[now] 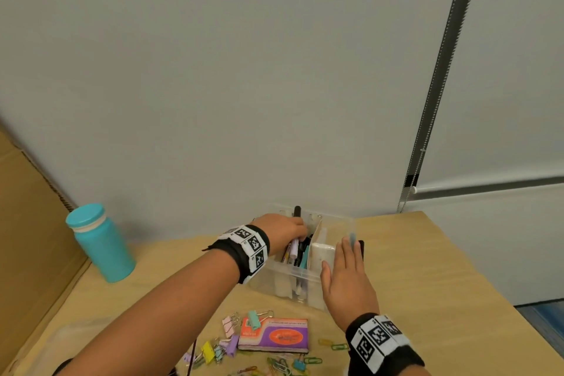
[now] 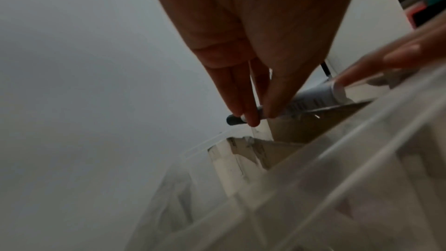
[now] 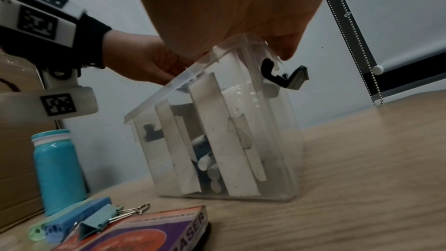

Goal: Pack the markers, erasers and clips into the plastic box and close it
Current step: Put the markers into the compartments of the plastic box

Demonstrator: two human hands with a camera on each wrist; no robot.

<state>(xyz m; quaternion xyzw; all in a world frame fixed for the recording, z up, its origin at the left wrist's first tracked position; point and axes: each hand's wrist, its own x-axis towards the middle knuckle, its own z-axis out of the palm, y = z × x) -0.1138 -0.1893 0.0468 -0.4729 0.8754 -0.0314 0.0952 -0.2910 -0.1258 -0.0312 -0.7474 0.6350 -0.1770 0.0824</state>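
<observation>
- The box point(image 1: 305, 276), clear plastic with no lid on it, stands on the table point(image 1: 427, 268) at the far edge, close to the wall.
- The left hand point(image 1: 282, 230) reaches into the box's left part and pinches a marker point(image 2: 311, 100) between thumb and fingertips; its dark cap end pokes out past the fingers.
- More markers point(image 1: 294, 253) already stand packed in that left part, beside a pale divider point(image 1: 316, 241).
- The right hand point(image 1: 348, 281) lies flat, fingers straight, on the box's right rim and holds nothing; it looks to be steadying the box.
- A black latch point(image 3: 284, 75) hangs loose on the box's right side.
- On the near table an eraser point(image 1: 274, 334) lies flat, with binder clips point(image 1: 232, 342) and paper clips point(image 1: 335, 345) scattered around it, all well apart from the box.
- A teal bottle point(image 1: 100, 243) stands to the left.
- Handling, as a judgement: the box looks light and stiff and could slide or tip if pushed at the rim, so pressing down on the rim suits it.
- The markers look smooth, rigid and light; a pinch mid-barrel should do.
- The eraser seems blocky and easy to take by its long sides.
- The clips are small and slippery, likely best gathered several at a time.
</observation>
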